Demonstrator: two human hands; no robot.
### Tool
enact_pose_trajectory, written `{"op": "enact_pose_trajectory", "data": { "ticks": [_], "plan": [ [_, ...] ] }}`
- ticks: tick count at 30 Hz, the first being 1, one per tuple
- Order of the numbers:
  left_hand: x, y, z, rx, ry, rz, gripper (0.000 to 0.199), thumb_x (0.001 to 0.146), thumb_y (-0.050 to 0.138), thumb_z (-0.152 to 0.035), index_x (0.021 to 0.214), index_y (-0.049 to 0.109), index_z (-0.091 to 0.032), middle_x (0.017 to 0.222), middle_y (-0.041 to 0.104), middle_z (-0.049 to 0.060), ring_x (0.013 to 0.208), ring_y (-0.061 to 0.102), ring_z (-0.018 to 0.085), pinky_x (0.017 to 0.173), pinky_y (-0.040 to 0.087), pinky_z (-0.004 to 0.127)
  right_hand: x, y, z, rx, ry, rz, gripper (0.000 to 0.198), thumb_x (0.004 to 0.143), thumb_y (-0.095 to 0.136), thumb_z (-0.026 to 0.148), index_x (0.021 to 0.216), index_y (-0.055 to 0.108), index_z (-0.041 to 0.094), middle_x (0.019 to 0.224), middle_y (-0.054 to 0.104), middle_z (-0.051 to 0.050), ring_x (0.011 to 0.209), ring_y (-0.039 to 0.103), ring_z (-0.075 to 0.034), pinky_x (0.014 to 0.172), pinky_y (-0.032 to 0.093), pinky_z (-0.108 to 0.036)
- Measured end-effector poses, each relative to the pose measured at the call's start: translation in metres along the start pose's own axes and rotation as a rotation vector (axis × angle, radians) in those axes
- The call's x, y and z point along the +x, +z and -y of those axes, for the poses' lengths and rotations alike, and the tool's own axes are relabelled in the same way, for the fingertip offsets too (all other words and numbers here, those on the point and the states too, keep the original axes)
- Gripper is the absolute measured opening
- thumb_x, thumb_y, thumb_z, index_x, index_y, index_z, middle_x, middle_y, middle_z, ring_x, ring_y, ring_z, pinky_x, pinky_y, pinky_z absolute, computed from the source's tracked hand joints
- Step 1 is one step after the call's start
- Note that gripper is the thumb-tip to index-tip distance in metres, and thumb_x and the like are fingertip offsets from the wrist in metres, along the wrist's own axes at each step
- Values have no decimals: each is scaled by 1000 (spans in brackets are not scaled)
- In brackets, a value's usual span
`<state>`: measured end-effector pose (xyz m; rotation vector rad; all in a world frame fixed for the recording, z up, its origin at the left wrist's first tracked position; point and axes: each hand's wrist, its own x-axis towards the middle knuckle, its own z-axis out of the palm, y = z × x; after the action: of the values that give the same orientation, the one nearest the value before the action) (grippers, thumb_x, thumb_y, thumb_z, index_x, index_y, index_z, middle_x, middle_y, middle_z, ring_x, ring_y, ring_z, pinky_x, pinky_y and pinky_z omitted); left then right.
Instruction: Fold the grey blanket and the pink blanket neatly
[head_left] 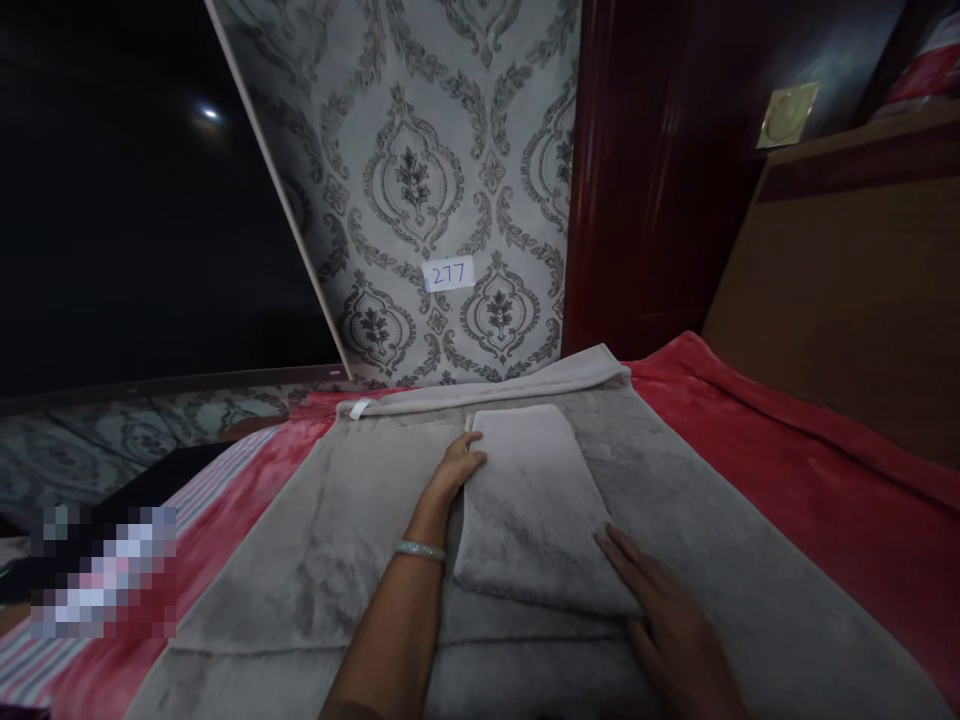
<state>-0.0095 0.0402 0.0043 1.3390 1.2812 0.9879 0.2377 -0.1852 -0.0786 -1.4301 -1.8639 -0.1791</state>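
Note:
A folded piece of grey plush cloth lies flat on a larger grey plush blanket. At its upper left edge, my left hand pinches the cloth between thumb and fingers; a bracelet circles that wrist. My right hand is at the near right corner, its fingers along the right edge and its thumb by the bottom edge, with the corner between them. The underside of the right hand's grip is hidden. The far edge of the blanket is folded over and carries a white tag.
Red plush bedding shows on both sides of the blanket. A striped cloth lies at the left, below a large dark screen. Behind are a patterned wall with a "277" label and a cardboard box at right.

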Motion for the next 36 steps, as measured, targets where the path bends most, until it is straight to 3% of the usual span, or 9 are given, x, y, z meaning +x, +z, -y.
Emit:
{"op": "enact_pose_trajectory", "data": {
  "ticks": [6,12,15,19,23,27,32,36],
  "plan": [
    [-14,-17,-19,33,44,71,62,59,60,-3,119,68,-15,98,71,3,78,62,16,72,49,23,-1,1,-1,15,30,-7,86,79,41,7,157,27,41,157,39,4,130,52,-22,99,52,-38],
    [-34,-32,-6,233,29,43,66,61,54,0,124,65,-13,109,70,6,90,63,18,81,51,26,2,-6,3,20,-35,46,94,71,42,4,156,29,42,161,31,5,133,49,-23,101,51,-41],
    [-38,-31,-1,156,-8,41,71,66,57,-6,137,55,-15,110,70,5,93,65,19,82,52,28,3,-6,2,15,-69,40,96,69,42,3,156,29,40,160,32,5,136,46,-23,105,48,-43],
    [-40,-27,-10,36,-30,84,81,72,68,-20,148,42,-14,127,66,10,109,64,24,92,53,32,3,-5,1,-2,-95,37,96,69,41,2,157,28,40,159,35,5,135,48,-22,104,49,-42],
    [-60,-30,-14,52,14,177,95,69,75,-32,153,35,-12,151,49,14,133,51,29,110,43,35,3,-5,2,-13,-79,33,96,70,41,2,157,27,40,159,36,4,133,50,-22,102,52,-42],
    [-95,-39,0,135,129,252,97,69,74,-31,155,32,-17,161,35,9,147,33,28,122,27,38,3,-6,4,0,-39,48,96,70,41,1,157,28,41,159,36,3,132,51,-23,102,52,-43],
    [-127,-45,16,258,234,176,86,71,59,-16,154,36,-21,161,35,4,151,26,22,126,13,38,4,-7,6,83,-66,30,89,74,43,3,156,33,38,160,34,1,136,46,-25,105,49,-47],
    [-130,-56,23,231,197,164,81,68,60,-16,148,45,-20,157,43,6,148,33,24,125,19,38,2,-3,8,123,-95,42,83,75,40,1,151,44,34,158,38,1,144,36,-25,108,47,-49]
  ]
}}
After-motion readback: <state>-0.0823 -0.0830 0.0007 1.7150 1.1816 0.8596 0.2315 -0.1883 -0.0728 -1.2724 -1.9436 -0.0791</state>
